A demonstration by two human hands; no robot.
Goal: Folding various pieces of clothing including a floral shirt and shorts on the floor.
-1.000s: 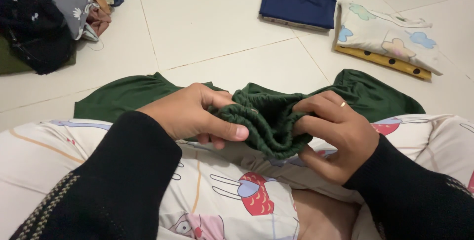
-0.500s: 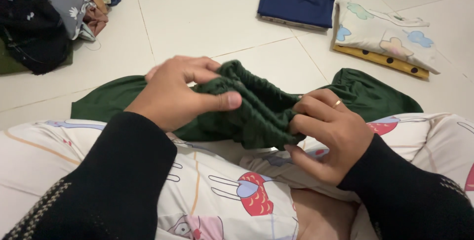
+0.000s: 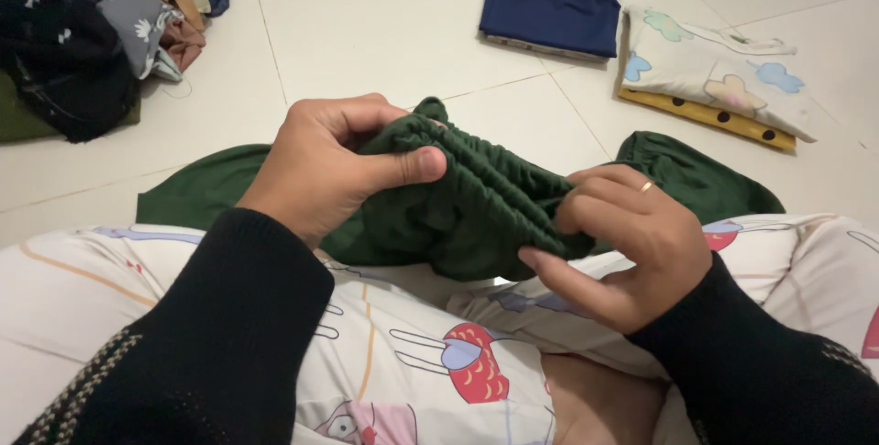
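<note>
Folding looks partly done: 2 finished piles lie on the tiled floor (image 3: 385, 33), a folded navy garment (image 3: 552, 1) and a folded printed cream piece (image 3: 714, 65) over a yellow dotted one (image 3: 710, 115), while a heap of unsorted clothes (image 3: 73, 33) waits at far left. The dark green garment (image 3: 476, 202) is unfolded, bunched at its gathered edge above the lap. Left hand (image 3: 334, 166) and right hand (image 3: 627, 244) both have fingers clamped on that edge.
</note>
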